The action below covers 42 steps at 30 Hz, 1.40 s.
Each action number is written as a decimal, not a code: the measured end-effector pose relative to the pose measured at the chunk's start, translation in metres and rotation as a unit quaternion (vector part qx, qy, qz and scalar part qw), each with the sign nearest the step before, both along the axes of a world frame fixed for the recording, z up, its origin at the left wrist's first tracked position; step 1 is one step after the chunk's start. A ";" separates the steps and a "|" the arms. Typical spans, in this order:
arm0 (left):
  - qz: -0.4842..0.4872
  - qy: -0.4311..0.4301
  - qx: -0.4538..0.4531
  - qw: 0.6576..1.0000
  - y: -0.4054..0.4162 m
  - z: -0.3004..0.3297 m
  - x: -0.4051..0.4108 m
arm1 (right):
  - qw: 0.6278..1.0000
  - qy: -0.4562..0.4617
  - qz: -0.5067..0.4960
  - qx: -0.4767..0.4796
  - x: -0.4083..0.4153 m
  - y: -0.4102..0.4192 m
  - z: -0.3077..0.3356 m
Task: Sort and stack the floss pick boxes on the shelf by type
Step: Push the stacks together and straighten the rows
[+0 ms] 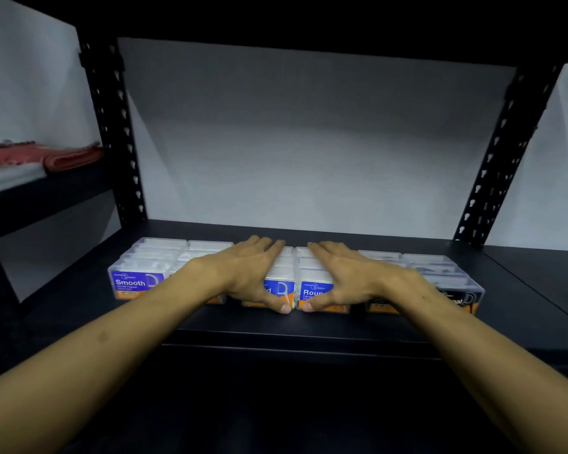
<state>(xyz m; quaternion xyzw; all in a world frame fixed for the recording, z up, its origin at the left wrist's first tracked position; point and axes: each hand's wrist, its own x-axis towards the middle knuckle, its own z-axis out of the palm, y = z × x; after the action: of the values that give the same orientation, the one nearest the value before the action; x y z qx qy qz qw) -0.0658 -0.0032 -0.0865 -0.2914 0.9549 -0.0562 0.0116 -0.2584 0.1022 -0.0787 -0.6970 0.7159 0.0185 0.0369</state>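
Clear floss pick boxes stand in tight rows on the black shelf (309,324). Purple "Smooth" boxes (135,285) are at the left, blue "Round" boxes (315,291) in the middle, and black-labelled boxes (463,298) at the right. My left hand (250,270) lies over one row of blue boxes (277,286), fingers reaching to the back and thumb pressed on the front face. My right hand (348,276) spans the neighbouring "Round" row the same way. The two thumbs almost touch. My arms hide parts of the rows beside them.
Black perforated uprights stand at the back left (118,126) and back right (499,152), with a white wall behind. The shelf board above is close overhead. A folded red cloth (69,158) lies on the neighbouring shelf at the left.
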 end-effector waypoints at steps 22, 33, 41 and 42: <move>-0.025 0.011 0.001 1.000 0.004 -0.001 -0.004 | 0.999 0.002 0.040 -0.006 0.003 -0.006 -0.001; -0.011 0.005 0.073 0.997 0.003 0.005 -0.008 | 0.999 -0.017 0.022 0.027 0.004 -0.012 0.001; -0.014 0.053 0.065 0.996 0.008 0.005 -0.001 | 1.000 -0.015 0.007 0.019 0.008 -0.009 0.007; -0.017 0.073 0.070 0.995 0.009 0.008 0.003 | 1.000 -0.018 0.005 0.018 0.011 -0.007 0.010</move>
<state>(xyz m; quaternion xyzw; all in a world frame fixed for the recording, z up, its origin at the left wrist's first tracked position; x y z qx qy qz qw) -0.0626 0.0056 -0.0784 -0.2769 0.9596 0.0321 -0.0388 -0.2477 0.0950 -0.0686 -0.7002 0.7109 0.0193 0.0625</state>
